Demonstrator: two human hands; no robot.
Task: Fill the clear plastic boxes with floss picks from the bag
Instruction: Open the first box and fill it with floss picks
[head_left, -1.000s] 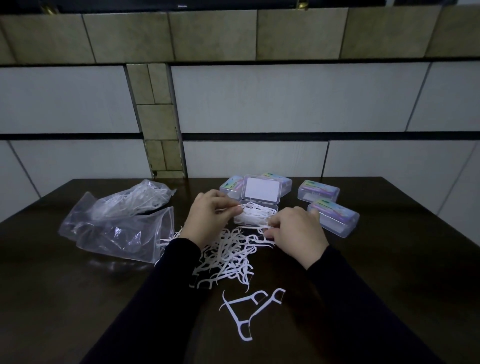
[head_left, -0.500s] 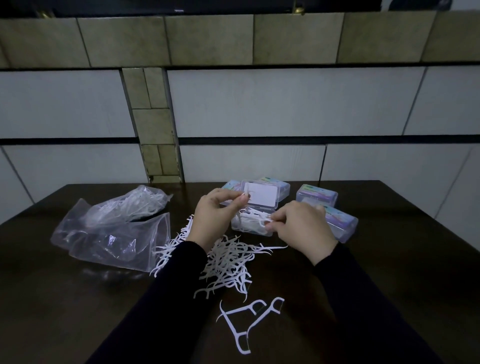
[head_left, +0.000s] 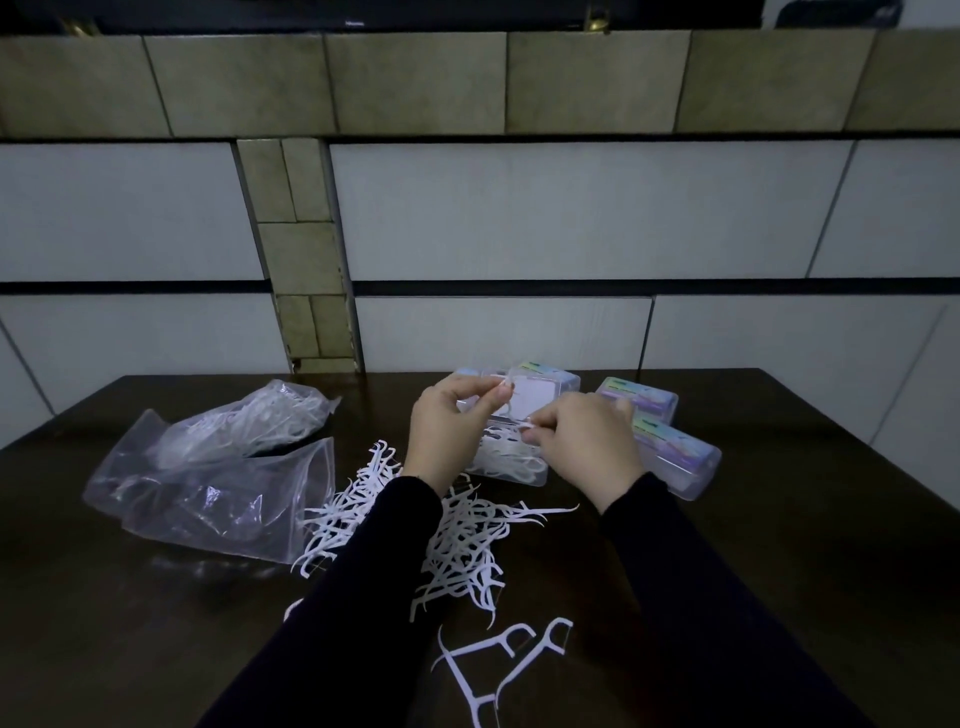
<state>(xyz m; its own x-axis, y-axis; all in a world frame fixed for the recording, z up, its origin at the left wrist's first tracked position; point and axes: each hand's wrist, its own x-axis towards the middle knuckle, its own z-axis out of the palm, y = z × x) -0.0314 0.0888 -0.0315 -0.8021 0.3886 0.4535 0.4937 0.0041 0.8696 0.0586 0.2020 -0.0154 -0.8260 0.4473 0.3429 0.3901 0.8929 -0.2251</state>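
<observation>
Both forearms, in dark sleeves, enter from 6 o'clock and converge toward the centre of the view. Left hand (head_left: 451, 431): back toward the camera, fingers curled, thumb and forefinger pinched together at its 1 o'clock edge. Right hand (head_left: 587, 447): knuckles up, fingers curled, fingertips (head_left: 531, 427) pinched at its 9 o'clock side. The two hands lie close together, not touching.

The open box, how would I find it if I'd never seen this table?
Look at the far middle of the dark table, just beyond the loose white floss picks. The open box sits under both hands. Unlike the shut boxes beside it, its lid stands up.
</observation>
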